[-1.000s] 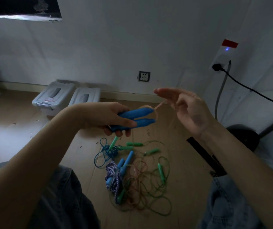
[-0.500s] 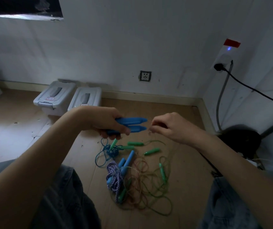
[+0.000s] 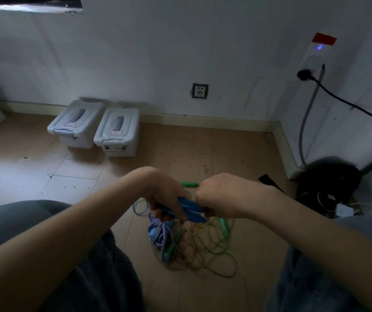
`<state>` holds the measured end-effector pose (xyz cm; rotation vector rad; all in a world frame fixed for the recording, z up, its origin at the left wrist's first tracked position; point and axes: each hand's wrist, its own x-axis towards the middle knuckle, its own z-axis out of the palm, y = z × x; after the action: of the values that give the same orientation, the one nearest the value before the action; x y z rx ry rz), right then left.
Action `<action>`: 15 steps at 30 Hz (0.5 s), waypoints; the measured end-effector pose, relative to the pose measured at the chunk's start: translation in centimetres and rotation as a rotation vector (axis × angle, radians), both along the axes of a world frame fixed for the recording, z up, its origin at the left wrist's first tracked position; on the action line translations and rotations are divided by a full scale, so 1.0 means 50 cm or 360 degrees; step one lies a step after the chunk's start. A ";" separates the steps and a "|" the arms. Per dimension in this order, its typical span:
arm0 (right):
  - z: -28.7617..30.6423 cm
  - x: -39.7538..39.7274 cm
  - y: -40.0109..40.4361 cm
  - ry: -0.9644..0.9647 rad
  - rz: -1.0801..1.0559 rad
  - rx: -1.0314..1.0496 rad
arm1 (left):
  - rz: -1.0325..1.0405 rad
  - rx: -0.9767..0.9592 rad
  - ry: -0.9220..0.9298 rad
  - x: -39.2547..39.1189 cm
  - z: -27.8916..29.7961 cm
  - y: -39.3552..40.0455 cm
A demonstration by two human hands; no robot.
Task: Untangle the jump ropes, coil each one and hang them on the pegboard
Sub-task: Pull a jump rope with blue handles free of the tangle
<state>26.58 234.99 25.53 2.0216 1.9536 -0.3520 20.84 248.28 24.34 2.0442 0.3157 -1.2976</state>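
Note:
My left hand [image 3: 164,194] grips two blue jump-rope handles [image 3: 191,209] side by side, their tips pointing right. My right hand [image 3: 221,197] is curled into a fist right at the handle tips; what it pinches is hidden, likely the thin pale rope. Below both hands a tangle of ropes [image 3: 194,251] lies on the floor: green and pinkish thin cords, a blue-and-white braided rope [image 3: 159,233], a thin blue cord [image 3: 139,208] and several green handles [image 3: 224,226]. One green handle [image 3: 188,184] shows above my hands. No pegboard is in view.
Two grey lidded storage boxes [image 3: 95,127] stand against the back wall. A black cable [image 3: 347,102] runs from a wall socket at right, above dark gear and wires [image 3: 329,188] in the corner. My knees frame the pile on the wooden floor [image 3: 203,154].
Both hands have dropped down closer to the pile. My right hand went from open and raised to a fist against the blue handle tips.

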 end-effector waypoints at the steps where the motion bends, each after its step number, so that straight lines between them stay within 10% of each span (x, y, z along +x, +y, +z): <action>1: 0.007 0.003 -0.002 0.0173 -0.0044 -0.0044 | -0.0088 -0.0040 0.0033 -0.003 0.000 -0.006; 9: 0.061 0.052 -0.015 0.1387 -0.0397 -0.0143 | -0.0420 -0.0486 -0.0130 -0.011 0.063 -0.022; 15: 0.069 0.078 -0.028 0.2250 -0.0911 0.0543 | 0.0029 -0.0895 -0.0747 -0.024 0.122 0.010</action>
<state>30.49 233.59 28.96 2.8861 1.9424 -2.1870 19.66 248.79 30.46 1.7695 -0.2242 -0.7418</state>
